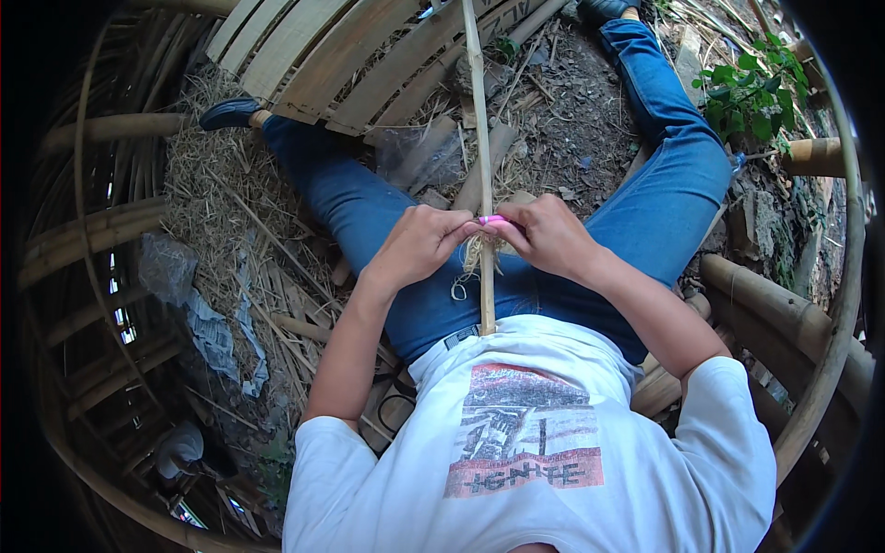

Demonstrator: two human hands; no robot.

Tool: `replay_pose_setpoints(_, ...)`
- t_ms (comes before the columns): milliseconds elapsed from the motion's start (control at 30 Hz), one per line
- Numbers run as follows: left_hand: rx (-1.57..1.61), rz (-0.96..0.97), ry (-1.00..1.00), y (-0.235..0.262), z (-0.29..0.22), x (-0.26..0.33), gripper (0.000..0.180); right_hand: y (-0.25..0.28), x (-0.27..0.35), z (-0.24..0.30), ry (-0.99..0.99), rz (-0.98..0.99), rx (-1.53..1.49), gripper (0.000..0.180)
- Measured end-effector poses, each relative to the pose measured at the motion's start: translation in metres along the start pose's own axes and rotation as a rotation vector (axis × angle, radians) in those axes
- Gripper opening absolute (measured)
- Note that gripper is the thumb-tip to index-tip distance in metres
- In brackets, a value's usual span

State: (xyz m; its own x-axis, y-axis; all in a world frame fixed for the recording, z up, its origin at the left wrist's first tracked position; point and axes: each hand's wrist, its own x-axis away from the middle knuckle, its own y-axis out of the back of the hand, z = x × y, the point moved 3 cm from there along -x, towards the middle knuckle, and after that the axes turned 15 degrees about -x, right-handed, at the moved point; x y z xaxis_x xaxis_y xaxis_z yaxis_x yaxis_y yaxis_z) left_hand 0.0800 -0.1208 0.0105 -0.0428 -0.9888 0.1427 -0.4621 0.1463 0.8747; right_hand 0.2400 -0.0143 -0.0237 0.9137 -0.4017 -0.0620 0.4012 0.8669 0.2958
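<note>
Left hand [417, 247] grip closed, fingertips pinched on the near end of a small pink tool [493, 220]. Right hand [546, 235] grip also closed, fingers curled over the same pink tool from the other side. Both grips meet at 1 long bamboo stick [480, 120], which runs straight up away from the grips and down to the person's waist. Pink tool lies across the stick, right between the 2 grips. Pale curly shavings [472, 263] hang just below the grips, touching the stick. Cannot tell the tool's exact kind, mostly covered by fingers.

1 crumpled clear plastic bag [419, 157] above the left grip, on the ground between the legs. 1 grey crumpled sheet [198, 309] well left of the left grip, on straw. 1 slatted bamboo panel [350, 55] far above the grips. 1 leafy green plant [751, 92] up right of the right grip. Thick bamboo poles [784, 309] right of the right grip, count unclear.
</note>
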Motion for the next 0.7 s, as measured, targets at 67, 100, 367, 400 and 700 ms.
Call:
replay_pose_setpoints(67,-0.036,-0.071,-0.027,0.003,-0.003,-0.001,0.024,-0.001,0.0,-0.002,0.016,-0.026,-0.026,0.033)
replay_pose_setpoints(100,-0.039,-0.076,-0.027,0.007,-0.004,-0.002,0.024,0.0,-0.001,-0.002,0.021,-0.025,-0.023,0.033)
replay_pose_setpoints(367,0.015,0.12,0.046,0.038,-0.005,-0.015,0.022,0.018,-0.008,0.01,-0.142,0.173,-0.214,0.037)
replay_pose_setpoints(400,0.003,0.112,0.03,0.041,-0.003,-0.019,0.023,0.02,-0.011,0.01,-0.142,0.173,-0.212,0.037)
replay_pose_setpoints(700,0.135,0.183,0.084,0.05,0.042,-0.087,0.032,0.065,-0.087,-0.021,-0.001,0.009,-0.046,0.034)
